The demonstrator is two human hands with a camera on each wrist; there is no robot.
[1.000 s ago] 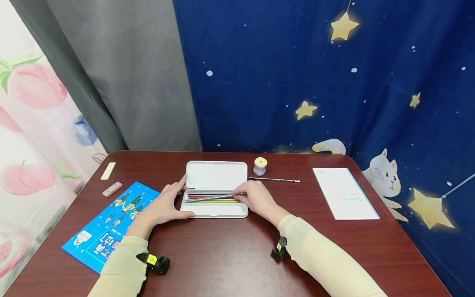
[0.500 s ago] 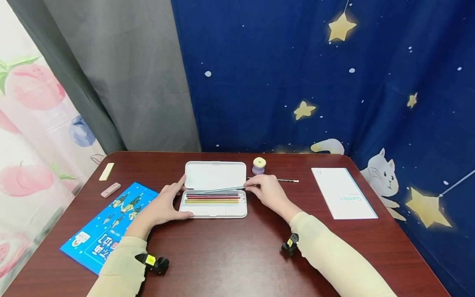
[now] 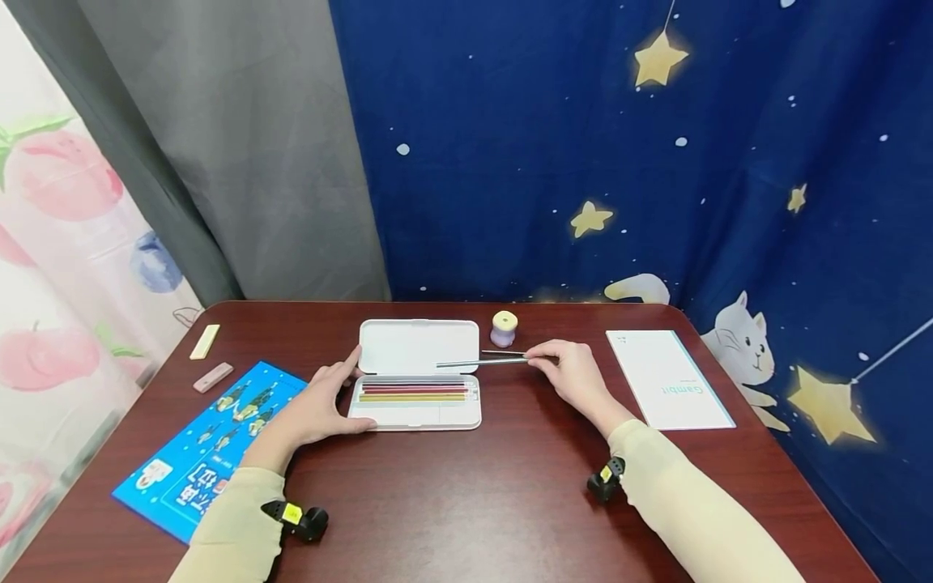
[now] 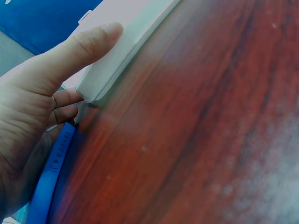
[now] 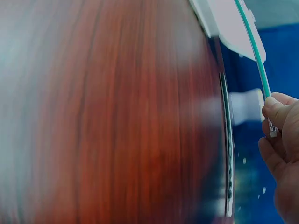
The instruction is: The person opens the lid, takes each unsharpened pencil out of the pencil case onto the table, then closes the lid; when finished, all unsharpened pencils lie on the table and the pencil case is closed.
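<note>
A white pencil case point(image 3: 401, 417) lies with its lid back on the table, several coloured pencils point(image 3: 414, 392) side by side in its upper compartment. My left hand point(image 3: 315, 411) holds the case's left end, thumb at the front corner and fingers toward the hinge side. In the left wrist view the thumb point(image 4: 88, 45) lies along the white case. To the right of the case, my right hand point(image 3: 572, 374) pinches a green pencil point(image 5: 256, 51) near its end. The pencil points left, its far part over the lid in the head view.
Another pencil point(image 5: 227, 140) lies on the table behind the held one, near a small purple-and-yellow spool-shaped thing point(image 3: 504, 330). A white notebook point(image 3: 666, 380) is at the right. At the left are a blue book point(image 3: 219, 445), a pink eraser point(image 3: 213, 377) and a pale yellow bar point(image 3: 205, 342).
My right hand has lifted the green pencil out of the case and moved it right, past the case's edge. The left hand stays on the case.
</note>
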